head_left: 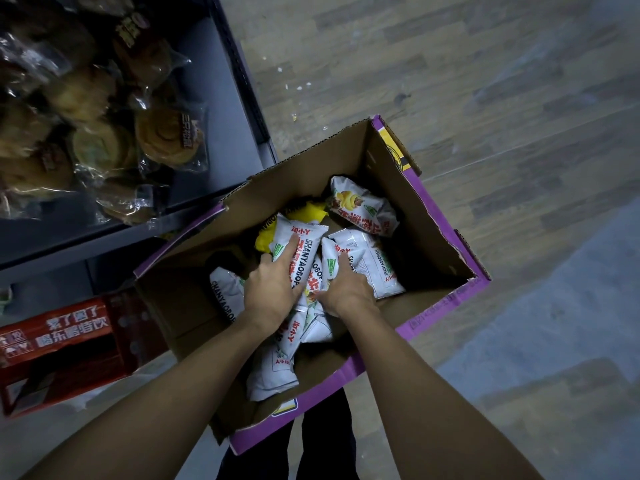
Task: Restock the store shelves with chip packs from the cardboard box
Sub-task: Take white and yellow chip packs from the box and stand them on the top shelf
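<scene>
Both hands sit close together inside the cardboard box (420, 216), left hand (272, 292) clasping a white chip pack (300, 239), right hand (348, 289) pinching the neighbouring pack (335, 259), and I judge these shallow holds on slick, puffy bags could slip when lifted toward the shelf (211, 84).

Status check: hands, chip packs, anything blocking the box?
Left hand grips a white chip pack. Right hand grips a second pack. Both inside the cardboard box; other packs loose. Nothing blocking.
</scene>
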`<state>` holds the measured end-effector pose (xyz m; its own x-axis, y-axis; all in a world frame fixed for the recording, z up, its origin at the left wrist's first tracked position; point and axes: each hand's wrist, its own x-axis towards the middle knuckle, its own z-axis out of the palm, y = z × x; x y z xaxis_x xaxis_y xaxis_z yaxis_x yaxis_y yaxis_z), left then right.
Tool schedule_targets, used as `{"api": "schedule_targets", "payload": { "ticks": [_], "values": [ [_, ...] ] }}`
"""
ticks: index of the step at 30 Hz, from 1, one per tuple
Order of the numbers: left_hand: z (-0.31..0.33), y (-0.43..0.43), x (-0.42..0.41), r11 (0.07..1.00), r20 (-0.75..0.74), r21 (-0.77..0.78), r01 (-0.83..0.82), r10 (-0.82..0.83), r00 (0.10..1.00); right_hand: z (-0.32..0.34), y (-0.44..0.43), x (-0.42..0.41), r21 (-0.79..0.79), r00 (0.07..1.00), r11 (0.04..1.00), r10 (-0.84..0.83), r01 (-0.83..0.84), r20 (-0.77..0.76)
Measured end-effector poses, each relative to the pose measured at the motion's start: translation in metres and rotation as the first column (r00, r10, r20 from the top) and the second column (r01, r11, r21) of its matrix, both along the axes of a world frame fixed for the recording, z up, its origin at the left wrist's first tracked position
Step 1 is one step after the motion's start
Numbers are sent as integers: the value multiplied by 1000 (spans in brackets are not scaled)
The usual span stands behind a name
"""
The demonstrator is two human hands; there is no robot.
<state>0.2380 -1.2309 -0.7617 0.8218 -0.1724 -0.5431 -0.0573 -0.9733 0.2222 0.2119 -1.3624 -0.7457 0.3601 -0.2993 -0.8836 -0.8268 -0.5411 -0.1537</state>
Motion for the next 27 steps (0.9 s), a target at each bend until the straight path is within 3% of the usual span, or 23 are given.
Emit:
{"api": "schedule_targets", "payload": {
  "ticks": [6,9,16,22,27],
  "values": [
    [4,6,-1,1000,12,-4,11,-11,1000,-10,16,-2,9,993,997,83,-83,-79],
    [10,7,6,1000,-6,-18,1,-1,1000,0,8,-1,-51,994,993,111,-111,12],
    [70,23,5,990,15,-122,-77,79,997,87,-5,-2,-190,948,976,154,-103,280],
    [157,41,-20,981,33,-133,-140,145,989,175,13,-19,-248,882,952,269,-181,388],
    [225,65,-62,942,56,-226,-248,267,962,237,39,-51,-246,826,945,309,-214,471]
  ]
}}
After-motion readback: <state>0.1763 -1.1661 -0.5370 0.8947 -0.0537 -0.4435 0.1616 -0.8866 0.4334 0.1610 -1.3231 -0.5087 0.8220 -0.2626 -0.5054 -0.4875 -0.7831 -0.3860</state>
